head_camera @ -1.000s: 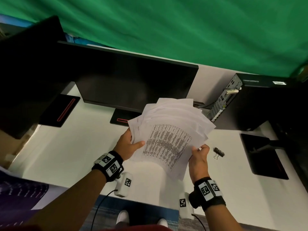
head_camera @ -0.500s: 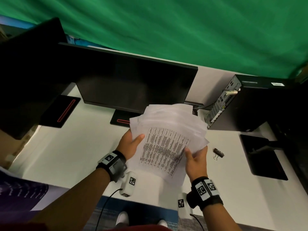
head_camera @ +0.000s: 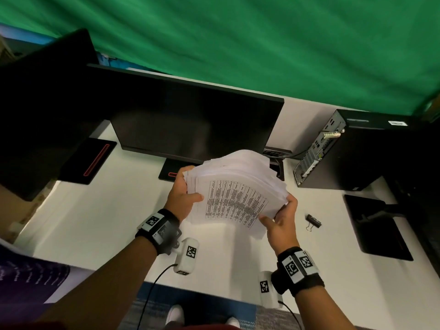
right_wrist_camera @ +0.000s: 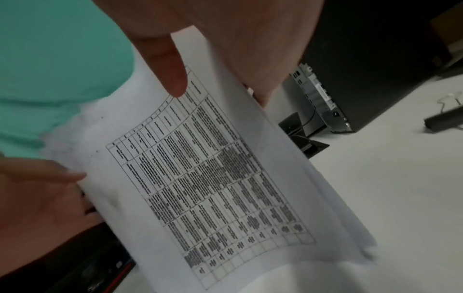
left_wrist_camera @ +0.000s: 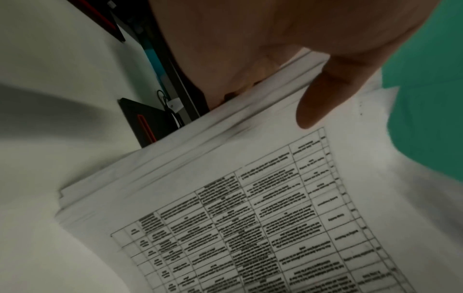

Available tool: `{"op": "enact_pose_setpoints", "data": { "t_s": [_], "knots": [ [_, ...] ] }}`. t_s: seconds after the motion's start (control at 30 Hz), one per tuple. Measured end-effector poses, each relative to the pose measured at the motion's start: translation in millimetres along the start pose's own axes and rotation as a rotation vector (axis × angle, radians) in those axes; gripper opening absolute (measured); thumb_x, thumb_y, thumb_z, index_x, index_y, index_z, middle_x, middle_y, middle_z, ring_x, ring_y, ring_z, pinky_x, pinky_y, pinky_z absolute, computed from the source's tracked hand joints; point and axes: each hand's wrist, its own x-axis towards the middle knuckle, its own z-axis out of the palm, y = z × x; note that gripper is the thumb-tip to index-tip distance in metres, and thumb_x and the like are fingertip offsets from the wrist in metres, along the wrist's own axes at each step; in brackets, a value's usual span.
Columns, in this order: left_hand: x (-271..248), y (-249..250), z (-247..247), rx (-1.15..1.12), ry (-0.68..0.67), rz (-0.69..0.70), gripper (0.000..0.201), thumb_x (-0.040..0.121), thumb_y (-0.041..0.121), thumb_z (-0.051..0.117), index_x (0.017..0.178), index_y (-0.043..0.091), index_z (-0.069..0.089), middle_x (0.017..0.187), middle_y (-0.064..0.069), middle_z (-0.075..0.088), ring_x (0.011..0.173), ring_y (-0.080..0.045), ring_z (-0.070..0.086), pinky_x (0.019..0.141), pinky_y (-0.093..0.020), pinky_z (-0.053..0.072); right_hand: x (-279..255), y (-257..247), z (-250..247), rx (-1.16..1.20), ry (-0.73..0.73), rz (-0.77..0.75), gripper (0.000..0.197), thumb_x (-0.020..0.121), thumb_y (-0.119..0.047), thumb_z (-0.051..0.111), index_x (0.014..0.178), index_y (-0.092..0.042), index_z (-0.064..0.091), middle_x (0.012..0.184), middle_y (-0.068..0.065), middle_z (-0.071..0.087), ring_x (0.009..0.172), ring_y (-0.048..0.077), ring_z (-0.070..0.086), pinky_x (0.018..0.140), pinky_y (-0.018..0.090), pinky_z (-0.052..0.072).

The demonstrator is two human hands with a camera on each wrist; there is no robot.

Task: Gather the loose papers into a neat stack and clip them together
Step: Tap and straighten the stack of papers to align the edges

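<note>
left hand (head_camera: 184,198) gripping the left edge of thin white papers (head_camera: 234,186), thumb on the top printed table sheet. right hand (head_camera: 281,219) pinching the lower right edge. sheets fanned, held at frame centre above a white desk (head_camera: 95,222). small black binder clip (head_camera: 313,222) lying right of them.

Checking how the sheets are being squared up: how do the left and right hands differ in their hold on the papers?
The left hand grips the papers at their left edge, thumb lying across the printed top sheet; the right hand holds the right edge nearer the lower corner. The left hand sits farther from the body, the right closer, beside the binder clip on the desk. Both hold the papers above the desk.
</note>
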Motion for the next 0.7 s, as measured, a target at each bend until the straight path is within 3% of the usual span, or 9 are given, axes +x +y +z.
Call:
{"op": "enact_pose_setpoints", "data": {
  "t_s": [0.2, 0.37, 0.5, 0.57, 0.7],
  "knots": [
    [9.6, 6.6, -6.9, 0.064, -0.004, -0.009, 0.061, 0.077, -0.016, 0.060, 0.124, 0.021, 0.047, 0.118, -0.008, 0.060, 0.110, -0.023, 0.061, 0.081, -0.033, 0.054, 13.2, -6.4, -6.9, -0.023, 0.029, 0.025, 0.070, 0.082, 0.024, 0.057, 0.127, -0.023, 0.031, 0.119, 0.001, 0.054, 0.118, 0.021, 0.055, 0.102, 0.039, 0.048],
    [9.5, 0.3, -10.0, 0.129, -0.027, -0.061, 0.044, 0.084, 0.005, 0.067, 0.124, 0.019, 0.054, 0.118, -0.006, 0.067, 0.113, -0.024, 0.064, 0.097, -0.049, 0.051, 10.8, -0.7, -4.4, -0.068, -0.019, 0.030, 0.060, 0.087, 0.013, 0.060, 0.118, -0.036, 0.043, 0.122, 0.006, 0.057, 0.118, 0.024, 0.059, 0.100, 0.039, 0.051],
    [5.3, 6.6, -1.4, 0.195, 0.041, -0.019, 0.032, 0.093, 0.017, 0.061, 0.125, 0.020, 0.057, 0.115, 0.001, 0.069, 0.110, -0.016, 0.065, 0.096, -0.044, 0.053, 13.8, -5.3, -2.9, -0.008, 0.061, 0.012, 0.041, 0.094, 0.004, 0.058, 0.127, -0.020, 0.051, 0.123, 0.004, 0.066, 0.117, 0.020, 0.063, 0.104, 0.045, 0.049],
    [1.8, 5.7, 0.4, 0.185, 0.075, -0.029, 0.033, 0.094, 0.018, 0.059, 0.126, 0.021, 0.055, 0.117, 0.002, 0.068, 0.111, -0.016, 0.064, 0.096, -0.041, 0.053, 9.6, -6.0, -2.9, -0.009, 0.071, -0.008, 0.041, 0.095, 0.000, 0.058, 0.123, -0.029, 0.052, 0.119, -0.001, 0.067, 0.113, 0.015, 0.064, 0.101, 0.042, 0.051],
    [-4.3, -5.0, 5.7, 0.281, 0.023, -0.061, 0.031, 0.094, 0.017, 0.059, 0.124, 0.027, 0.053, 0.114, 0.005, 0.067, 0.108, -0.015, 0.063, 0.096, -0.045, 0.052, -2.8, 2.8, 2.3, -0.147, -0.048, 0.021, 0.047, 0.095, -0.012, 0.063, 0.125, -0.044, 0.046, 0.116, -0.017, 0.067, 0.112, 0.005, 0.064, 0.102, 0.045, 0.051]
  ]
}}
